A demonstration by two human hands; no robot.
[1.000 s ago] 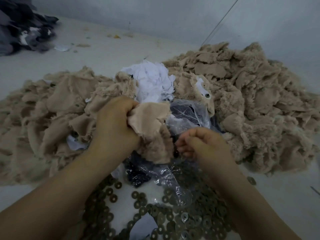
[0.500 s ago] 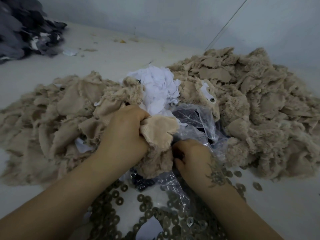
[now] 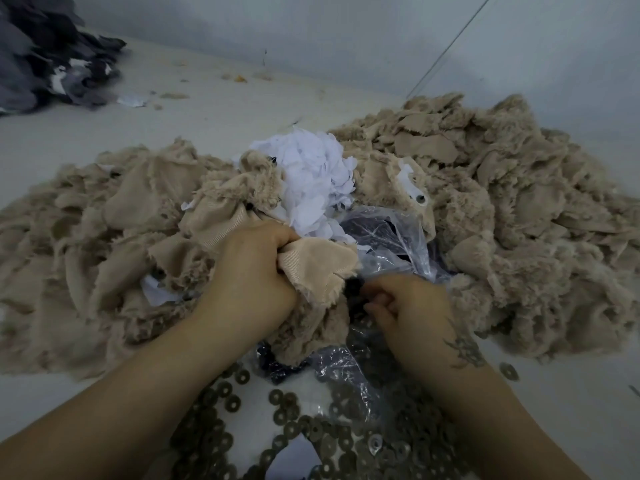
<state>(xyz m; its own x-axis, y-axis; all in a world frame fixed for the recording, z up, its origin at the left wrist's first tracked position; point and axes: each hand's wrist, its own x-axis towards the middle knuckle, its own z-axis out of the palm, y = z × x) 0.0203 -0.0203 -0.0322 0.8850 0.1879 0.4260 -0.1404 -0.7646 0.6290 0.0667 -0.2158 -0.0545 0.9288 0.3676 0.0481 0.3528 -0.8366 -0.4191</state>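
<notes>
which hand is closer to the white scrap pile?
Left. The left hand, gripping a beige fabric piece, sits just below the white scrap pile, nearly touching it. The right hand is farther down and right, below the clear plastic bag.

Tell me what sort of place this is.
Probably a plush-toy or sewing workshop: heaps of tan fur offcuts cover the white surface, loose metal washers lie in front, and the left hand grips one fabric piece.

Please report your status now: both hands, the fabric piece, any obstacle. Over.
Left hand grips beige fabric piece. Right hand curled beside it, contents unclear. Clear plastic bag lies crumpled under the hands.
</notes>
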